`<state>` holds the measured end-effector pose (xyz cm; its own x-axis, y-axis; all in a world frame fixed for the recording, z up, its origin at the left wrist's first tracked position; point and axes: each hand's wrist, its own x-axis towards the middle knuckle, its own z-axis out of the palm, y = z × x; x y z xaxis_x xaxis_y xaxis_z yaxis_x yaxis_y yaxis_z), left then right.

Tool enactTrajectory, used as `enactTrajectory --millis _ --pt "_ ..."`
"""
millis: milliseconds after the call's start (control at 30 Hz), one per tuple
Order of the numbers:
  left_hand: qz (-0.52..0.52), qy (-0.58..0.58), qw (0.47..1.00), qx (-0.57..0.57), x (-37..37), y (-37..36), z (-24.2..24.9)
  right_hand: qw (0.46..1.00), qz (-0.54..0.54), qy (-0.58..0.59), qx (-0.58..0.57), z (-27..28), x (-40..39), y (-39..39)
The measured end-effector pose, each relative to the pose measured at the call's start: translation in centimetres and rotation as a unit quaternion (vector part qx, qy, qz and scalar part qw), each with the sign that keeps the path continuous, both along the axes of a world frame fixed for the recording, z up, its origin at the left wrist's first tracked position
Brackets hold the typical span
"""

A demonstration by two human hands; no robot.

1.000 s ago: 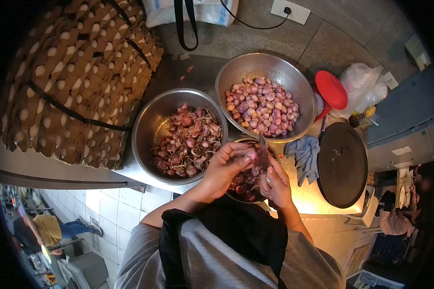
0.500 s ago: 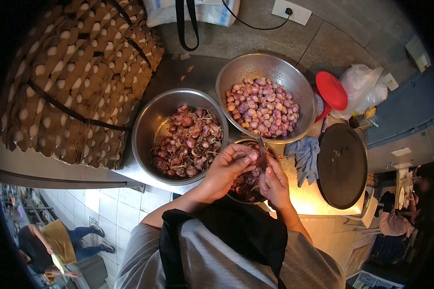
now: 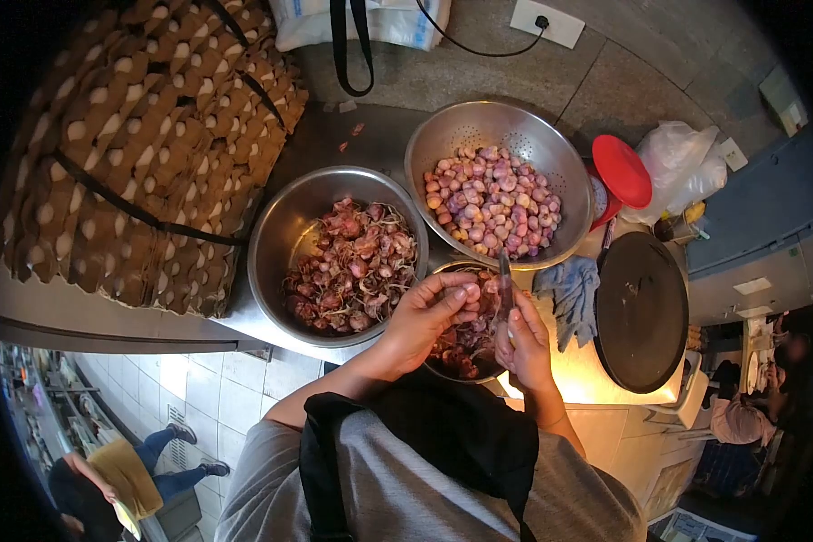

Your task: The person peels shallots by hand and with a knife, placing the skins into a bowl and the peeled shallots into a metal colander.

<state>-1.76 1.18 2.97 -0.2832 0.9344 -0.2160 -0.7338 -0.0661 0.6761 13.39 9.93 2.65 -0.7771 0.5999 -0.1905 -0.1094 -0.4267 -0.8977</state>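
Observation:
My left hand (image 3: 429, 318) is closed in a pinch around a small shallot (image 3: 471, 292), mostly covered by the fingers. A knife (image 3: 505, 282) points upward from my right hand (image 3: 526, 348), which grips its handle; the blade is slightly apart from the shallot. Both hands are over a smaller bowl (image 3: 443, 372) with dark red skins in it, partly hidden by them. To the left, a steel bowl (image 3: 269, 287) contains unpeeled shallots (image 3: 348, 271) with dry roots. Behind the hands, a steel colander (image 3: 425, 135) holds peeled pink shallots (image 3: 495, 203).
Strapped egg trays (image 3: 144, 163) are stacked at the left. Right of the colander are a red scale (image 3: 621, 172), a blue cloth (image 3: 571, 294) and a round black lid-like disc (image 3: 641, 312). A co-worker (image 3: 122, 479) is on the tiled floor, lower left; another person (image 3: 741, 420) is far right.
My right hand and the knife have moved slightly right, away from the shallot in my left hand. My left hand stays nearly in place. The co-worker at lower left has shifted right.

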Motion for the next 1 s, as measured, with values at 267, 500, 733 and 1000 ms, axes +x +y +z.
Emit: enactTrajectory --millis 267,500,733,1000 --pt "0.025 -0.033 0.999 0.007 0.1 0.1 0.2 0.994 0.021 -0.022 0.109 0.2 0.0 -1.0" --pt "0.045 -0.012 0.999 0.008 0.6 0.2 -0.6 0.924 -0.001 -0.062 0.377 -0.8 -1.1 -1.3" --pt "0.055 -0.006 0.998 0.009 0.9 0.4 -0.5 0.954 -0.007 -0.064 0.294 0.2 -1.2 -1.9" --pt "0.048 -0.023 0.999 0.010 0.7 0.3 -0.6 0.993 0.040 -0.040 0.108 0.0 -0.4 -1.3"
